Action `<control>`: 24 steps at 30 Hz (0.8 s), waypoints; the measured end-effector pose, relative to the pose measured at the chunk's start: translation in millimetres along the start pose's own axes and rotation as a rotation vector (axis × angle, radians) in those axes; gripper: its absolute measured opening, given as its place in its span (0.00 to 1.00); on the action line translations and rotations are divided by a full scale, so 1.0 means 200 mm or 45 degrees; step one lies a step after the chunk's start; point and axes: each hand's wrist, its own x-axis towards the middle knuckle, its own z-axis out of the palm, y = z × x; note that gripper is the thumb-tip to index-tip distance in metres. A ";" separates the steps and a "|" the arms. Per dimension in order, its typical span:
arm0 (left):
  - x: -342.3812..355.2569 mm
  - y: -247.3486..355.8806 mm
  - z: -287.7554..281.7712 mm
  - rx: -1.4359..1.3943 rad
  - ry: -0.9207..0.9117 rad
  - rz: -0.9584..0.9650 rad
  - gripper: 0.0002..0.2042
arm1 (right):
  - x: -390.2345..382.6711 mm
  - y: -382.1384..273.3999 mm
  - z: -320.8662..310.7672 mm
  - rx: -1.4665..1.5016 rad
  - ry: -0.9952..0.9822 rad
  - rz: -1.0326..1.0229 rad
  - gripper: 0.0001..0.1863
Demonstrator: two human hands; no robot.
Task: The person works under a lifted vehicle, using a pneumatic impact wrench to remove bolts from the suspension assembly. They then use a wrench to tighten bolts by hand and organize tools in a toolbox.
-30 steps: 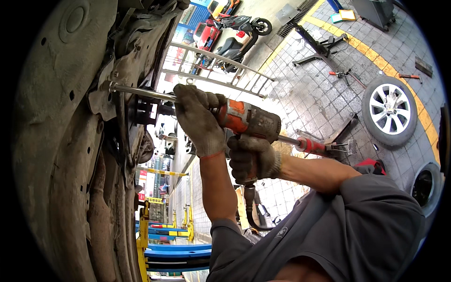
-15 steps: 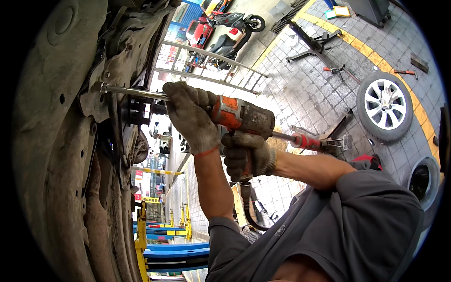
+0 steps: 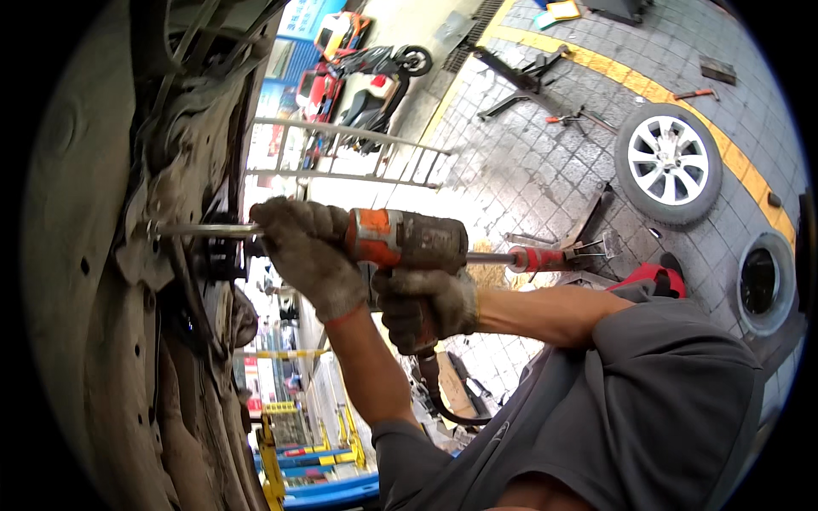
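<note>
An orange and dark grey impact wrench [image 3: 409,239] is held level in both gloved hands beneath a raised car's underbody [image 3: 94,281]. My right hand [image 3: 426,308] is wrapped round its pistol grip, from whose lower end a black air hose [image 3: 434,392] hangs. Farther left, my left hand [image 3: 308,255] is closed round the wrench's front end and the base of a long shiny extension bar [image 3: 204,230]. The bar's far end meets a metal bracket [image 3: 136,243] under the car; the fastener there is too small to make out. Both gloves look grey and dirty.
A wheel [image 3: 669,164] with white spokes lies on the tiled floor at right, near a grey basin [image 3: 765,281]. A red-handled metal rod [image 3: 537,259] shows behind the wrench. Dark lift arms [image 3: 528,85], a metal railing [image 3: 349,157] and a scooter [image 3: 375,102] are farther off.
The view has shifted, so hands and wrench appear lower and farther left. Both hands keep their hold, and the bar's end stays at the bracket.
</note>
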 end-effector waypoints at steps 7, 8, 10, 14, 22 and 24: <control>-0.01 -0.05 -0.19 0.350 0.141 0.336 0.17 | 0.05 0.14 -0.10 0.097 0.168 -0.032 0.14; -0.01 -0.04 -0.23 0.345 0.027 0.295 0.16 | 0.01 0.14 -0.10 -0.003 0.107 -0.064 0.13; -0.02 -0.15 -0.15 0.209 -0.115 0.164 0.13 | -0.08 0.03 -0.12 -0.127 0.119 -0.135 0.13; 0.06 -0.20 -0.19 -0.032 -0.333 -0.009 0.12 | -0.01 0.05 -0.20 0.003 0.207 -0.172 0.14; 0.10 -0.42 -0.37 0.305 0.000 -0.232 0.17 | 0.00 0.13 -0.34 0.209 0.252 -0.320 0.13; 0.18 -0.59 -0.12 0.141 -0.066 -0.297 0.19 | -0.08 -0.08 -0.32 0.136 0.271 -0.485 0.15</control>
